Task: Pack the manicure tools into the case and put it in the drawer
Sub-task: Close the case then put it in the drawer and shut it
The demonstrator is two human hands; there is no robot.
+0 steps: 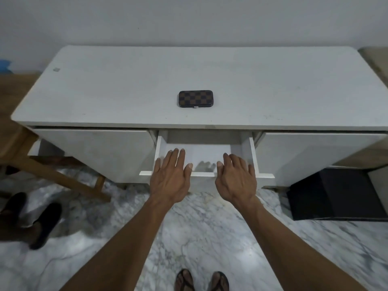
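Note:
A brown and black checkered manicure case [195, 98] lies shut on the white desk top [126, 85], near its middle. Below it the white centre drawer [252, 152] is pulled out and I see nothing inside it. My left hand [171, 175] and my right hand [236, 177] hover palms down over the drawer's front edge, fingers spread, holding nothing. No loose manicure tools are in view.
Closed white drawer fronts [94, 152] flank the open drawer. A wooden chair leg [63, 179] and dark shoes [45, 225] are on the marble floor at left, a black box [336, 196] at right. My feet in sandals [201, 280] stand below.

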